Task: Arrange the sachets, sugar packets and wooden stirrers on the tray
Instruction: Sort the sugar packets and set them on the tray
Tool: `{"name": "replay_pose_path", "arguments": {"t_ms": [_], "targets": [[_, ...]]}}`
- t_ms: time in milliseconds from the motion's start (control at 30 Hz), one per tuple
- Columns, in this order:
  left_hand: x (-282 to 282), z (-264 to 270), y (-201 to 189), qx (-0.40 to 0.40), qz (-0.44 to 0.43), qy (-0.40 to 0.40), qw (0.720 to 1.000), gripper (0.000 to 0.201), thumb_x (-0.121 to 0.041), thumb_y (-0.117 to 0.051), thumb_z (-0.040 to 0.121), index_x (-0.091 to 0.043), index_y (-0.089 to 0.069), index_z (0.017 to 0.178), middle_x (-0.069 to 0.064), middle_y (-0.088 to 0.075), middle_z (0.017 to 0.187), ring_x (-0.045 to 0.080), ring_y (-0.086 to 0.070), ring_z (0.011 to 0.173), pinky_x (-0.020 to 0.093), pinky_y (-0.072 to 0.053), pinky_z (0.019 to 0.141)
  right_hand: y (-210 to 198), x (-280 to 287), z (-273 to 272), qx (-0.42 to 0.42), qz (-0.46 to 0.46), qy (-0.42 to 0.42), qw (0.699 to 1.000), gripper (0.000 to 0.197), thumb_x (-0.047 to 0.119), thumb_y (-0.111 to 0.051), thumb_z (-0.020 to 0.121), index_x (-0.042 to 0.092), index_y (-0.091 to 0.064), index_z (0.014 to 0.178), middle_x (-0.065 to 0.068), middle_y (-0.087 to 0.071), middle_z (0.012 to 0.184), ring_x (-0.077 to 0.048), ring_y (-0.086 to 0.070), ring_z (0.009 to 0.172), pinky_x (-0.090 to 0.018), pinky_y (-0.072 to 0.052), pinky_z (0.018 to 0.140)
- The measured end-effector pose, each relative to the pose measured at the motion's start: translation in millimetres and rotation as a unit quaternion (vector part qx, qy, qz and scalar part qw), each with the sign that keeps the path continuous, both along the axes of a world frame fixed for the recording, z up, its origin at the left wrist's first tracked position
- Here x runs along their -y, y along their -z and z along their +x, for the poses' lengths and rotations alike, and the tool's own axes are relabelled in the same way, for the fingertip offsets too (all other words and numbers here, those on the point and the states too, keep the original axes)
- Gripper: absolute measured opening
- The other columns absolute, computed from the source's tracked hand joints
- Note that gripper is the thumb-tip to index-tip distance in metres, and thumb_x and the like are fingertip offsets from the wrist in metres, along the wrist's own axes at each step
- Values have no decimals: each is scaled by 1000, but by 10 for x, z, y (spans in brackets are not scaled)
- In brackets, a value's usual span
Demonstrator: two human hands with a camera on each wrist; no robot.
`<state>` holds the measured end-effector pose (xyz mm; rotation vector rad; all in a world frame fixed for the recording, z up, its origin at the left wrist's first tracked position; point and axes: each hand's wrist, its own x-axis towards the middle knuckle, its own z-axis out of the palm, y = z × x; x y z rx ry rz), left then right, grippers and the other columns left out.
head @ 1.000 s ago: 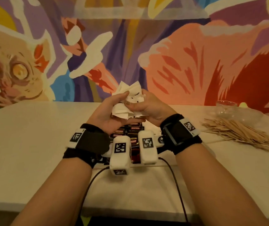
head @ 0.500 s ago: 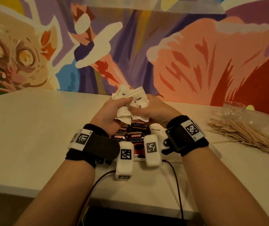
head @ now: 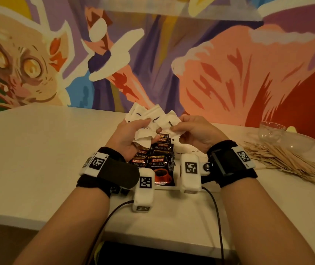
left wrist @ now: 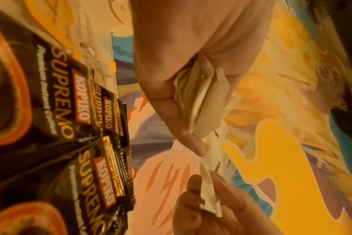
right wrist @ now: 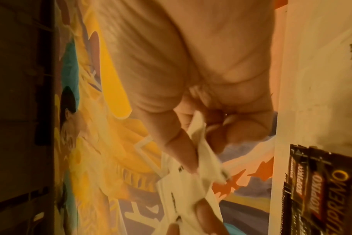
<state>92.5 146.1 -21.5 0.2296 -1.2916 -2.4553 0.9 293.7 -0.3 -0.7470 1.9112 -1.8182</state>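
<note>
Both hands hold a fan of white sugar packets (head: 153, 119) above the tray. My left hand (head: 145, 129) grips the bunch (left wrist: 203, 98) between thumb and fingers. My right hand (head: 175, 130) pinches the edge of the rightmost packet (right wrist: 183, 182). Below them, black Kopiko coffee sachets (head: 158, 163) lie overlapped in rows on the white tray (head: 164, 188). More white sugar packets (head: 189, 151) lie on the tray to the right of the sachets, partly hidden by my right wrist. A pile of wooden stirrers (head: 286, 161) lies on the table at the right.
Two clear glass bowls (head: 286, 136) stand behind the stirrers at the far right. The pale table (head: 38, 150) runs back to a painted mural wall. Cables hang from the wrist cameras over the table's front edge.
The packets, bunched tight between both hands a second ago, are now spread into a fan. My right hand has drawn apart to the right with one packet's edge.
</note>
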Motion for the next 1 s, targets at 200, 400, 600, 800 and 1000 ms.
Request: {"name": "replay_pose_path", "arguments": {"t_ms": [200,400,600,800,1000], "targets": [[-16,28,3,8,-8,10,1000,30,0,-56,88,-11,-53,116,22,-67,101,30,-70,71,32,-56,48,-73,-119,-23,34,-39,-3,999,21,-10,-52,86,6,-62,95,-10,-66,76,-13,-65,51,-21,-55,48],[-8,45,11,-5,-20,13,1000,24,-1,-55,89,-14,-55,108,21,-67,102,30,-69,75,31,-56,48,19,-316,-291,27,-37,160,986,24,-1,-64,82,5,-62,105,-6,-62,75,-14,-59,62,-24,-50,55],[-1,54,0,-2,-12,9,1000,24,-1,-55,89,-11,-54,111,22,-66,104,28,-72,72,31,-56,49,230,-414,-581,29,197,189,962,16,1,-63,85,13,-66,74,-8,-55,68,-17,-44,63,-32,-40,66],[-9,55,-2,4,-12,28,1000,28,-1,-54,90,-8,-52,117,20,-67,101,29,-71,72,31,-56,48,351,-417,-713,24,297,215,930,9,5,-71,80,4,-64,73,-11,-58,66,-22,-50,62,-37,-47,79],[-8,68,6,9,-30,31,999,32,-1,-56,88,-6,-51,120,21,-68,99,28,-71,71,29,-55,47,340,-405,-732,6,351,234,906,31,28,-75,78,5,-57,66,-8,-56,64,-25,-52,70,-36,-46,77]]}}
